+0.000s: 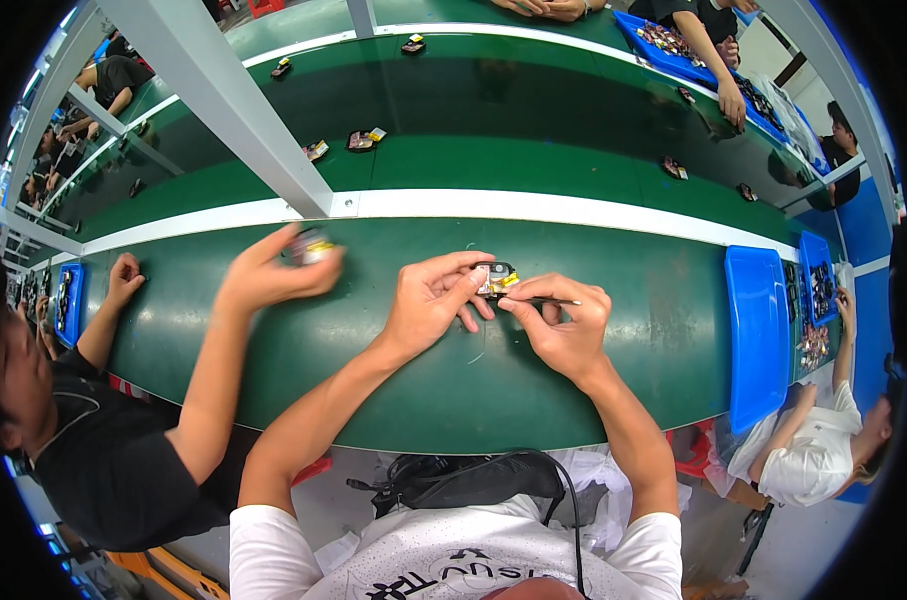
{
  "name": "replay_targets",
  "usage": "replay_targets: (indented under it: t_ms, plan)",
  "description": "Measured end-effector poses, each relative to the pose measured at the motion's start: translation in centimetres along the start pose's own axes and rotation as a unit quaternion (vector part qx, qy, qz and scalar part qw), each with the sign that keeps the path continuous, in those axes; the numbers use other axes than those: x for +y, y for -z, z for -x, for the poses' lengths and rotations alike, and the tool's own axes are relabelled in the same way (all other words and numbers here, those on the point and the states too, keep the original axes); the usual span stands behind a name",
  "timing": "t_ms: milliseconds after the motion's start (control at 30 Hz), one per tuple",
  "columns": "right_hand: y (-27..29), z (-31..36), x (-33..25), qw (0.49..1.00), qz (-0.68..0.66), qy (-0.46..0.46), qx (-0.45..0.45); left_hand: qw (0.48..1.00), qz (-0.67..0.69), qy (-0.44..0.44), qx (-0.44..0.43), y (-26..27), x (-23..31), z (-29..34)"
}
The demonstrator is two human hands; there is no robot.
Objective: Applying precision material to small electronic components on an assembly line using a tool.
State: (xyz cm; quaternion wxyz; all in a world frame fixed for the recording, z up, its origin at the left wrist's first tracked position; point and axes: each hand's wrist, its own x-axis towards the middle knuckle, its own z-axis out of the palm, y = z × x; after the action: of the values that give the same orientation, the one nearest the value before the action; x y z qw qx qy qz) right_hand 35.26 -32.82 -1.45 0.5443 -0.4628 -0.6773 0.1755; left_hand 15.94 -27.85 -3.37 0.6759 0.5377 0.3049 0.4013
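Over the green bench my left hand (421,308) grips a small black-rimmed electronic housing (491,268) by its left side. Yellow and pale parts show inside the housing. Closed in a pinch, my right hand (567,326) holds a thin dark stick-like tool (555,301). Its rear end sticks out to the right, and its front end is hidden by my fingers at the housing's lower right edge. Whether the tool touches the yellow part, I cannot tell.
On my left, a co-worker's hand (273,268) holds a similar housing, blurred by motion. A blue tray (757,330) lies at the bench's right end. Beyond a white rail (533,210) runs a dark belt (533,95) with several small housings around it. A grey post (228,105) rises at the rail.
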Motion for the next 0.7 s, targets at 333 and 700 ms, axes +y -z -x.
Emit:
replay_targets:
  t_ms: [333,700]
  plan:
    - [0.6,0.2,0.3,1.0,-0.001,0.012,0.0,1.0,-0.025,0.001,0.017,-1.1,-0.3,-0.2]
    - [1.1,0.2,0.5,0.999,0.015,0.049,-0.015,0.999,-0.029,0.024,0.019,-1.6,-0.4,-1.0]
